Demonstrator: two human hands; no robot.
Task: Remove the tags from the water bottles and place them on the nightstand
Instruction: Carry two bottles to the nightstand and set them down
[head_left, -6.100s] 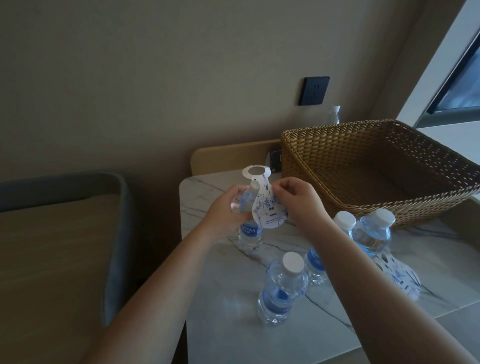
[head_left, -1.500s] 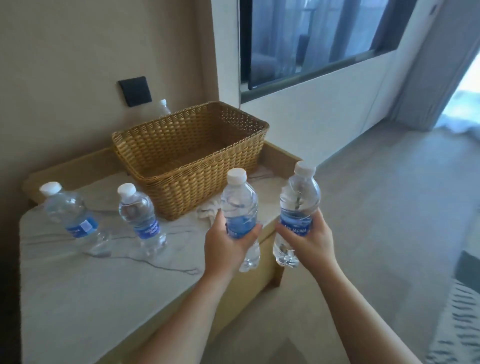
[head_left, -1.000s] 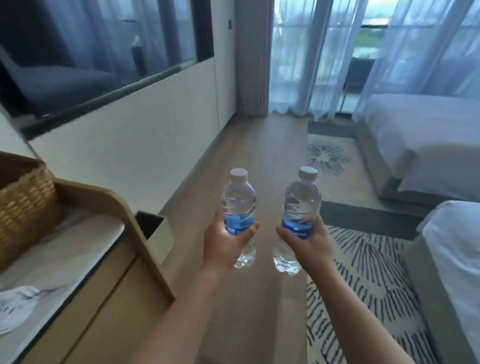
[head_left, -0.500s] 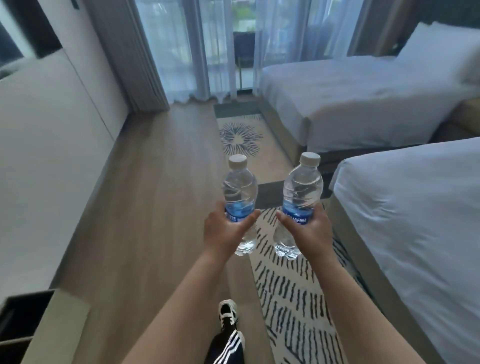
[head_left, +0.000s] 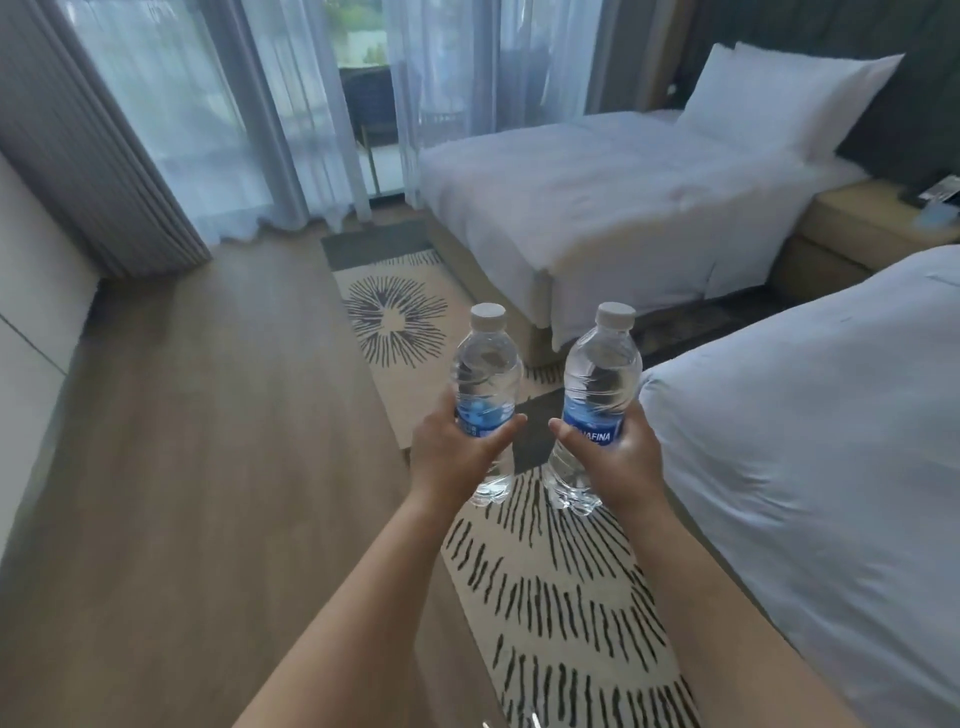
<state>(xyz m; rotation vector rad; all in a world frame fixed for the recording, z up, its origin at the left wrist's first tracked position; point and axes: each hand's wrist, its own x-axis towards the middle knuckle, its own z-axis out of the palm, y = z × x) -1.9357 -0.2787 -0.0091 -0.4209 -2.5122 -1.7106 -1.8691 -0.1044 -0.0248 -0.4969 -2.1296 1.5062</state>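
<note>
Both hands closed, one bottle each. My left hand (head_left: 457, 457) wraps the left bottle (head_left: 485, 379) at the blue label; my right hand (head_left: 618, 457) wraps the right bottle (head_left: 597, 384) the same way. Both upright, white caps on, no tags on the necks, held side by side just apart in front of me, over the patterned rug (head_left: 561, 597).

Change: a second and a half ago I was at the marble table with the basket, lifting these two; now the view has swung round to the beds, table gone from sight. So tag removal looks done for this pair, and I judge this as the carry leg.

Near bed (head_left: 805, 441) on my right, far bed (head_left: 597, 192) ahead. Nightstand (head_left: 857, 228) sits between them by the headboard, well away from the bottles, some small items on top, blurred. Next: walk the gap between beds, set both down on free surface.
</note>
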